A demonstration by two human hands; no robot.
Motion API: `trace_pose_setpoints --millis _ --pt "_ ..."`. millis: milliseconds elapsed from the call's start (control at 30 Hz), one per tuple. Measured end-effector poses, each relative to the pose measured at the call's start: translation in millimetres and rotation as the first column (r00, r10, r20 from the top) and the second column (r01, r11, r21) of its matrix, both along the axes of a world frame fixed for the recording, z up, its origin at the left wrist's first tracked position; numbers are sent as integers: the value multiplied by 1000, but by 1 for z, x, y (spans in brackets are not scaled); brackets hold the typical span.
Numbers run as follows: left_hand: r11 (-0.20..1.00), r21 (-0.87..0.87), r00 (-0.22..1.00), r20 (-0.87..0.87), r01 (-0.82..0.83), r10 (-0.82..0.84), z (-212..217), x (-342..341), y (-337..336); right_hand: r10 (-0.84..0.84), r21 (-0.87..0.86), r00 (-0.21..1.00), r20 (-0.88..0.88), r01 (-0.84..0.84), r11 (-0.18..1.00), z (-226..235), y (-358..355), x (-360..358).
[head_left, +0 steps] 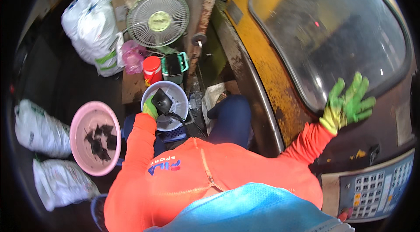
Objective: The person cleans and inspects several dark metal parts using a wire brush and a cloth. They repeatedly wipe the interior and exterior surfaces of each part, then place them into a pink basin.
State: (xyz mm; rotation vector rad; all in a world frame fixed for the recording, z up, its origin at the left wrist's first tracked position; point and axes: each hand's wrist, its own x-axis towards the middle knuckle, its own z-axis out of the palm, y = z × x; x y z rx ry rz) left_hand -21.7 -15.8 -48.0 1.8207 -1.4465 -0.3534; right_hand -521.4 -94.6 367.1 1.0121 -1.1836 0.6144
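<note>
My left hand (150, 108), in a green and yellow glove, grips a flat, dark, diamond-shaped piece (162, 101) that looks like moulded plastic. The piece is over a pale lavender basin (184, 111) in front of me, and its far edge hides my fingertips. Thin dark bits lie inside the basin, too small to name. Out to the right, my right hand (350, 100) wears a matching glove and is open with fingers spread. It rests at the lower edge of the window in a yellow machine door (280, 83).
A pink basin (78, 131) with several dark pieces stands at left, near stuffed white bags (41, 129). A fan (158, 21), a red container (152, 70) and a teal-handled box (173, 66) stand beyond. The machine's button panel (376, 186) is at lower right.
</note>
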Motion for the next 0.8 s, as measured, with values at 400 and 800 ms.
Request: trace_pose_setpoints --millis 400,800 --pt "995 48 993 -76 91 -87 19 -10 -1 87 -35 995 -38 -89 995 -2 -6 -9" --pt "997 -59 585 -807 55 -80 -26 13 -13 241 -87 969 -48 -245 966 2 -7 -9"
